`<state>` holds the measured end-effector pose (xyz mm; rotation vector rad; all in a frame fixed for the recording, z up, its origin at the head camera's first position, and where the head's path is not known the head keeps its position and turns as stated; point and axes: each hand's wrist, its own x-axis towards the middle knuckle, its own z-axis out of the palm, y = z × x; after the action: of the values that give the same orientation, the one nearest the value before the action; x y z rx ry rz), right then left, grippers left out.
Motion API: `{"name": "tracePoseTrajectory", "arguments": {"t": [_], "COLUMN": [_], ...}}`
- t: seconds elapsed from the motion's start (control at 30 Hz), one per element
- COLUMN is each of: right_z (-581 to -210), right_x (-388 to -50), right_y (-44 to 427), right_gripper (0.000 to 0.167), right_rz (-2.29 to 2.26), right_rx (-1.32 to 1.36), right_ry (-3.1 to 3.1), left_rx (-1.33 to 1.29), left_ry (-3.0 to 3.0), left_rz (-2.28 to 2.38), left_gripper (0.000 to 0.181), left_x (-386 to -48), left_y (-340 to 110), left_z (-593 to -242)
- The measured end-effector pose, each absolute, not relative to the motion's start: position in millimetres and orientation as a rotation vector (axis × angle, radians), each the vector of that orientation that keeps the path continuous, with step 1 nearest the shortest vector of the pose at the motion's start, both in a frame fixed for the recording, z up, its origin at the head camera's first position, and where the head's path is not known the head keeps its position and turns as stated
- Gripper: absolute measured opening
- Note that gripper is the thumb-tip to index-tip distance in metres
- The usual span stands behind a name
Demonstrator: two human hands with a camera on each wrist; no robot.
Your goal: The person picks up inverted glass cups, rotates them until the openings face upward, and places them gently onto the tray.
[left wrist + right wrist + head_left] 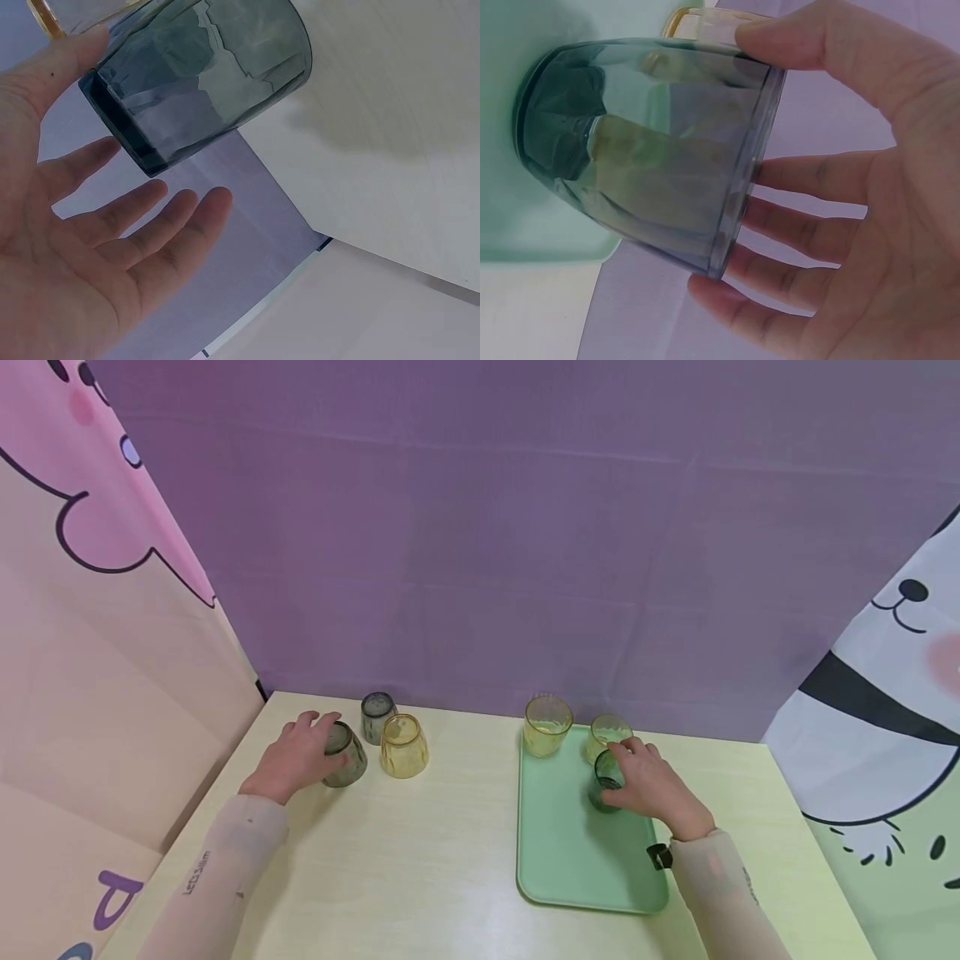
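In the head view, my left hand point(295, 758) is spread around an upside-down grey glass point(347, 758) standing on the table. The left wrist view shows the thumb point(71, 64) by the side of that glass, with the other fingers spread near its base, some apart from it. My right hand point(651, 783) holds a dark green-grey glass point(606, 795) near its rim, thumb on one side and fingers on the other. This glass is upright, its base on the green tray point(558, 852). Whether every right fingertip touches the glass is unclear.
Another grey glass point(378, 720) and an amber glass point(405, 750), both upside down, stand right of the left hand. Two yellow glasses point(546, 731) point(604, 735) stand upright at the tray's far end. A purple cloth point(480, 568) hangs behind the table point(390, 860).
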<state>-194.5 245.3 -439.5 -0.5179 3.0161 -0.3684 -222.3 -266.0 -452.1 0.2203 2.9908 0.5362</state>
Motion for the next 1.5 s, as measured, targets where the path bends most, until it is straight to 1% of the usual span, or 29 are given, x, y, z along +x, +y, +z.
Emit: {"name": "tracePoseTrajectory", "arguments": {"t": [0.43, 0.93, 1.13, 1.5], "right_z": [-441.5, -444.0, -442.8, -438.8], "right_x": [-191.1, -189.4, -189.2, -186.0], "right_y": [249.9, 251.9, 252.8, 250.7], "right_gripper": [0.072, 0.073, 0.076, 0.075], "right_rz": [-0.380, -0.383, -0.379, -0.386], "right_rx": [-0.488, -0.491, -0.489, -0.504], "right_ry": [3.022, 3.019, 3.021, 3.069], "left_rx": [0.235, 0.297, 0.295, 0.286], "left_ry": [2.988, 2.996, 2.997, 3.006], "left_rz": [0.552, 0.582, 0.598, 0.583], "left_gripper": [0.072, 0.067, 0.066, 0.069], "left_x": [-224.8, -226.3, -224.7, -219.9], "left_y": [-261.9, -259.1, -258.3, -256.4], "left_z": [-451.6, -452.5, -452.1, -448.0]}}
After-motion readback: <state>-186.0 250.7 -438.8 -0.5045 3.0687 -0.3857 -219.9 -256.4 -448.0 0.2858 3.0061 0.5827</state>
